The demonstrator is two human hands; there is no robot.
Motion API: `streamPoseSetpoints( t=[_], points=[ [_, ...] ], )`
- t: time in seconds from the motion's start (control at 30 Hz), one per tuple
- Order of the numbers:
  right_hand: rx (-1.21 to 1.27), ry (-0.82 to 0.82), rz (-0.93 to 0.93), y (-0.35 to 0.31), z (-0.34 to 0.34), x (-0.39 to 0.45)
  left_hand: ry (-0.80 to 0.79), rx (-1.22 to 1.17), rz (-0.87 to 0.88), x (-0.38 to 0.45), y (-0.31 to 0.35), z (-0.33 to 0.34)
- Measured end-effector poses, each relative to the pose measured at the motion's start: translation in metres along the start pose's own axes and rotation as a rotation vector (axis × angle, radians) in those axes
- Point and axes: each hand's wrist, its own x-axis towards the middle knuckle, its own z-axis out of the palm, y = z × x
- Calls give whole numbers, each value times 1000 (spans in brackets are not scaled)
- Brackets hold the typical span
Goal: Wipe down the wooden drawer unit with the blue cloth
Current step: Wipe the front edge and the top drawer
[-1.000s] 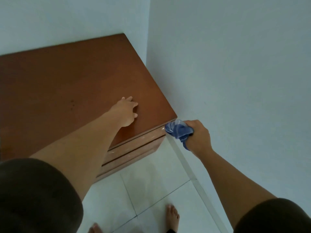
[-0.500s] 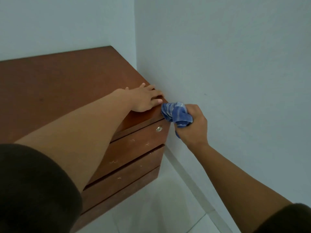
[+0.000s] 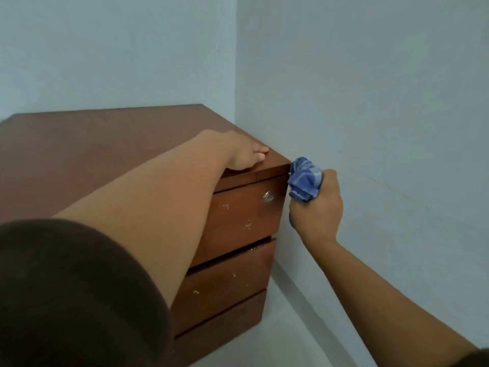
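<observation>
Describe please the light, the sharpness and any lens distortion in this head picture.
Head view: soft, even, dim light without glare; only a faint shadow on the wall beside the brown wooden drawer unit. The bunched blue cloth, the right hand and the left hand look slightly soft. The dark sleeve up close is blurred; the wide lens slants the edges.

The left arm [image 3: 164, 207] covers much of the wooden drawer unit's [image 3: 238, 221] front, its left end runs off the picture's edge, the blue cloth [image 3: 304, 181] is partly buried in the right hand's [image 3: 317, 210] grip, and the unit's wall-side face is hidden.
</observation>
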Motion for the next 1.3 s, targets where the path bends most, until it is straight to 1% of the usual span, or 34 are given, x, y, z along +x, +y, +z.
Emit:
streamPoseSetpoints(
  t=[0.07, 0.17, 0.2, 0.33, 0.43, 0.5, 0.6, 0.7, 0.87, 1.0, 1.17, 1.3],
  points=[
    [-27, 21, -8, -4, 3, -5, 8, -18, -41, -17, -6, 0],
    [-146, 75, -72, -16, 12, -12, 31, -52, -81, -42, -16, 0],
    [-163, 85, -61, -21, 16, -14, 27, -53, -85, -49, -19, 0],
    [-115, 62, 0, -41, 30, -23, 19, -95, -127, -80, -40, -1],
    [-57, 47, -45, -59, 41, -39, 36, -142, -165, -108, -62, 2],
    [-39, 23, -39, -68, 46, -52, 43, -174, -200, -128, -78, 4],
    [-66, 13, -41, -81, 52, -67, 53, -231, -271, -158, -100, 5],
    [-83, 4, -86, -97, 57, -86, 87, -258, -334, -185, -121, 10],
    [-105, -56, -168, -136, 74, -128, 235, -279, -435, -236, -153, 22],
    [-148, -138, -252, -169, 89, -164, 352, -285, -508, -275, -173, 34],
    [-213, -294, -331, -211, 101, -199, 510, -369, -643, -311, -181, 46],
    [-257, -341, -461, -243, 108, -223, 651, -441, -723, -330, -179, 59]
  ],
)
